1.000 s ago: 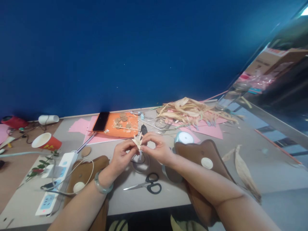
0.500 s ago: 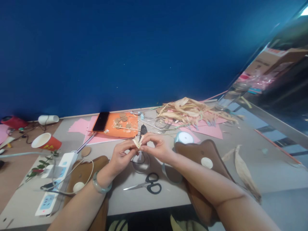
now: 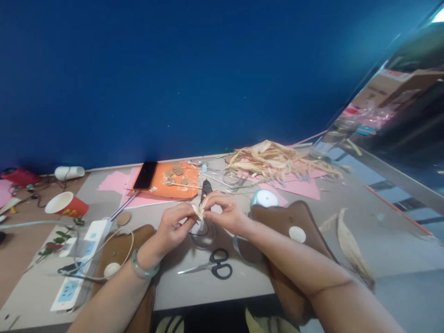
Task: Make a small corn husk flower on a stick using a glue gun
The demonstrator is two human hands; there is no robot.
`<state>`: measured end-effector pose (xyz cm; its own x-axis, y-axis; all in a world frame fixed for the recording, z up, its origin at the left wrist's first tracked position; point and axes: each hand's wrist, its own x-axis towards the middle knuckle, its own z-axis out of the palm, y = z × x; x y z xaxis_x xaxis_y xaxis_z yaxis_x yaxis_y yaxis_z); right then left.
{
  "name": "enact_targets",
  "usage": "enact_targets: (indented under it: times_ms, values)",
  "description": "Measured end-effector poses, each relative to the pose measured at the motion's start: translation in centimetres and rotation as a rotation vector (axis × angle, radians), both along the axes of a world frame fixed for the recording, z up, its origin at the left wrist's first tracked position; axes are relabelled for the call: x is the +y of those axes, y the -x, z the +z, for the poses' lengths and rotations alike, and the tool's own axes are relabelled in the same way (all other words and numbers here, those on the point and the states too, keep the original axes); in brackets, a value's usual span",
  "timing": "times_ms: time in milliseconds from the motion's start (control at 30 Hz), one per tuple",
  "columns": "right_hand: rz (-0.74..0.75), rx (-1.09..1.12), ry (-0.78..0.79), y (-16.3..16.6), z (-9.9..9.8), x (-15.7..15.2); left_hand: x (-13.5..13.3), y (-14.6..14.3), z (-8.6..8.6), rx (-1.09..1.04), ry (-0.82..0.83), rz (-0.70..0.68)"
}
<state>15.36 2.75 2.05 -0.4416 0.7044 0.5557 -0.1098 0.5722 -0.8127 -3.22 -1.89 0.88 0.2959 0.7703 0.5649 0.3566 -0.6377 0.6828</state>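
Both my hands meet over the middle of the grey table (image 3: 305,273). My left hand (image 3: 171,227), with a pale green bangle on the wrist, pinches a small cream dried-leaf piece (image 3: 199,211) between thumb and fingers. My right hand (image 3: 225,213) grips the same piece from the other side, fingers curled. A thin stem hangs down from the piece. Just behind my fingers stands a black glue gun (image 3: 206,187). Black-handled scissors (image 3: 211,268) lie on the table below my hands.
A heap of dried husk strips (image 3: 274,162) lies at the back on pink paper. An orange sheet (image 3: 173,181) carries a phone (image 3: 145,175) and brown discs. A red paper cup (image 3: 64,205), a white power strip (image 3: 85,252), a ribbon roll (image 3: 265,198) and brown pads surround me.
The leaf piece has been folded down and held lower between my fingertips; my hands shifted slightly closer together.
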Motion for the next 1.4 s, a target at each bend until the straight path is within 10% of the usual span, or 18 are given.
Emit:
enact_targets:
  times_ms: [1100,1400]
  values:
    - [-0.019,0.020,0.118,0.19,-0.37,-0.44,-0.02,0.16,-0.34,-0.061,-0.035,0.140]
    - [0.000,-0.125,0.285,0.76,-1.04,-0.80,0.56,-0.35,-0.13,-0.316,0.279,0.238]
